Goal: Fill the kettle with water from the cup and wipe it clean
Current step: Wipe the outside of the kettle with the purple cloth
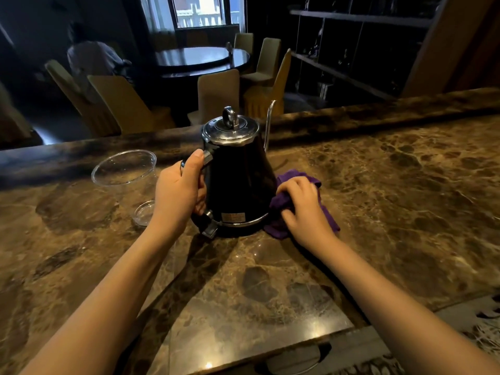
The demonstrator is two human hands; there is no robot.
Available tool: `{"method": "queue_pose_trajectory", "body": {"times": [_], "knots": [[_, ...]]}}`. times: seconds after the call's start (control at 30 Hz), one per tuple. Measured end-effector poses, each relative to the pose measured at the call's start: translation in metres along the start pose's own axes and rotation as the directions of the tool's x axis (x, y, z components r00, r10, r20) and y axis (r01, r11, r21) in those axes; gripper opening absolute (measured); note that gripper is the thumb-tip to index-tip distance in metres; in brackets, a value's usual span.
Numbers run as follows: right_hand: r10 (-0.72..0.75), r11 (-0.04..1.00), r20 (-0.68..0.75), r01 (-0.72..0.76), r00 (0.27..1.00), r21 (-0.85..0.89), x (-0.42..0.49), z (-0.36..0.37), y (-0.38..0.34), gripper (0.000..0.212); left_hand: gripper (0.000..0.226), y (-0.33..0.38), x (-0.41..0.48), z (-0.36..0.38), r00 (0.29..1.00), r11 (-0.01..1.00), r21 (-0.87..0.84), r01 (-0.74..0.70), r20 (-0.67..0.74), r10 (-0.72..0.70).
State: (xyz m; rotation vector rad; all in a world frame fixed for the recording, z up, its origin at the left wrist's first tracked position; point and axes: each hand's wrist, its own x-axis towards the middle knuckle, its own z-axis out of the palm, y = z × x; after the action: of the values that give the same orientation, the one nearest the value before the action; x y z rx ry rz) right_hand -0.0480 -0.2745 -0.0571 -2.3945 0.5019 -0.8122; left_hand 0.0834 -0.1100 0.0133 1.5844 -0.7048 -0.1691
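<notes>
A black kettle point(238, 180) with a chrome lid and a thin gooseneck spout stands upright on the brown marble counter point(378, 190). My left hand point(180, 189) is wrapped around its handle on the left side. My right hand point(303, 204) presses a purple cloth point(328, 212) against the kettle's lower right side, near the base. A clear plastic cup point(127, 174) stands to the left of the kettle, apart from it; it looks empty.
The counter's raised far edge point(351, 117) runs behind the kettle. Beyond it are a round dark dining table point(201, 59), several covered chairs, a person at the far left and dark shelves on the right. A drawer handle point(295, 359) shows below the counter's near edge.
</notes>
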Motion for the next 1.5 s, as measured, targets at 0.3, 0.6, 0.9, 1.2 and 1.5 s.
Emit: {"method": "queue_pose_trajectory", "body": {"times": [0.3, 0.6, 0.9, 1.2, 1.5], "knots": [[0.036, 0.949, -0.192, 0.027, 0.981, 0.315, -0.002, 0.005, -0.039, 0.035, 0.048, 0.006, 0.001, 0.000, 0.996, 0.995, -0.075, 0.072, 0.050, -0.068], [0.076, 0.911, -0.226, 0.025, 0.971, 0.412, 0.041, 0.003, -0.033, 0.042, 0.044, 0.008, 0.011, 0.002, 0.979, 0.985, -0.077, 0.155, 0.143, -0.143], [0.329, 0.904, -0.139, -0.270, 0.934, 0.332, 0.006, -0.006, 0.000, 0.034, 0.043, 0.006, 0.016, 0.003, 0.977, 0.983, -0.094, 0.157, 0.162, -0.141], [0.192, 0.871, -0.212, -0.067, 0.958, 0.487, 0.061, -0.022, -0.051, 0.039, 0.042, 0.004, 0.025, 0.001, 0.961, 0.980, -0.086, 0.178, 0.230, -0.154], [0.176, 0.974, -0.120, -0.155, 0.977, 0.165, -0.006, -0.009, -0.005, 0.051, 0.038, 0.003, 0.020, 0.011, 0.998, 0.994, -0.089, 0.057, 0.033, -0.055]]}}
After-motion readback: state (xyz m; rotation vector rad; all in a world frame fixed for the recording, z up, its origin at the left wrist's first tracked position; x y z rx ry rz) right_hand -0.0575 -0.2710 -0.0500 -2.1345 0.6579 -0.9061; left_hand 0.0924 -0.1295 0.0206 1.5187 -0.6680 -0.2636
